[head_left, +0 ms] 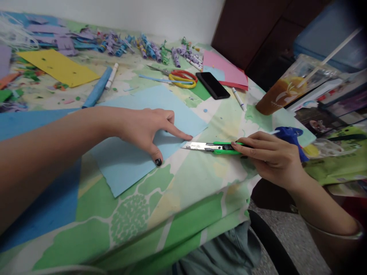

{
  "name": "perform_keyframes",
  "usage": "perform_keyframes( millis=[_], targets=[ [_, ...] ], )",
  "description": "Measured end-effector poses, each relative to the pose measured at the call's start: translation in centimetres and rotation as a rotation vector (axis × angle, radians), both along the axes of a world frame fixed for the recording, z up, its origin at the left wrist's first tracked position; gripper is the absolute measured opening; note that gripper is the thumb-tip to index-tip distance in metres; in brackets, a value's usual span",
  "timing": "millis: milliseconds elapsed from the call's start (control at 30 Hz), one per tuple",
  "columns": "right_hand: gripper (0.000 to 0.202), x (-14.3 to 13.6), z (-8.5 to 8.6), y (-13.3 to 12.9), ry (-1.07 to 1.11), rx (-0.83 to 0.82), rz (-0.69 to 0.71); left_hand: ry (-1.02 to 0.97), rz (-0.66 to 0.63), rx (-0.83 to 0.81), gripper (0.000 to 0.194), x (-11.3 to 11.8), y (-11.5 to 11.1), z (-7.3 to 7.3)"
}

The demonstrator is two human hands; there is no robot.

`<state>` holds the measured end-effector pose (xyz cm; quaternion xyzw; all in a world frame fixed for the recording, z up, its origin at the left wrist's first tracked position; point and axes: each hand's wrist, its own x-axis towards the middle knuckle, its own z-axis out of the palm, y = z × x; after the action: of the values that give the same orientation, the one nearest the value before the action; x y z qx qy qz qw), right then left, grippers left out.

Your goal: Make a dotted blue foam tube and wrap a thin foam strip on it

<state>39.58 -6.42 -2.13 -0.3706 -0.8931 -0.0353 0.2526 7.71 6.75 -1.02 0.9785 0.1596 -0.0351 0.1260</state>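
A light blue sheet of paper [123, 168] lies on the patterned tablecloth. My left hand [146, 128] rests on it with thumb and forefinger spread, pressing near its front right edge. In my right hand [275, 156] is a green utility knife [226, 148], held by its handle with the blade out to the left. The blade's tip touches or lies just at the paper's edge, close to my left forefinger. Darker blue paper [57, 202] lies under my left forearm.
Behind the sheet lie scissors [182, 78], a black phone [212, 85], a marker [239, 99] and yellow paper [59, 68]. Curled paper pieces [149, 47] line the wall. A plastic cup of orange drink [282, 91] stands at the right, near a blue tape dispenser [291, 137].
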Motion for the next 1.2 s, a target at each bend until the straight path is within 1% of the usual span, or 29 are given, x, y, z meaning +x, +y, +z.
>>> perform_keyframes(
  millis=[133, 300, 400, 567, 700, 833, 1000, 1200],
  targets=[
    [0.050, -0.02, 0.03, 0.01, 0.013, 0.004, 0.000, 0.014, 0.015, -0.009, 0.080, 0.02, -0.03, 0.00],
    [0.043, 0.05, -0.03, -0.02, 0.013, -0.003, -0.004, 0.030, 0.043, -0.043, 0.079, 0.06, -0.03, 0.04],
    [0.042, 0.16, -0.10, -0.01, 0.016, -0.005, -0.004, 0.025, 0.041, -0.041, 0.079, 0.05, 0.00, 0.06],
    [0.047, 0.07, -0.12, 0.08, 0.010, -0.003, -0.004, 0.004, 0.000, -0.001, 0.079, -0.02, 0.07, -0.02],
    [0.053, 0.11, -0.03, 0.15, 0.003, -0.004, 0.020, 0.008, 0.026, -0.023, 0.080, 0.04, 0.01, 0.02],
    [0.051, 0.14, -0.02, 0.20, 0.005, -0.001, 0.017, 0.035, 0.051, -0.044, 0.080, 0.16, -0.08, 0.15],
    [0.052, 0.18, -0.10, 0.28, 0.012, -0.012, 0.019, 0.009, 0.043, -0.051, 0.078, 0.10, -0.07, 0.12],
    [0.056, 0.31, -0.27, 0.33, 0.023, -0.012, 0.031, 0.034, 0.050, -0.065, 0.079, 0.08, 0.00, 0.13]
  ],
)
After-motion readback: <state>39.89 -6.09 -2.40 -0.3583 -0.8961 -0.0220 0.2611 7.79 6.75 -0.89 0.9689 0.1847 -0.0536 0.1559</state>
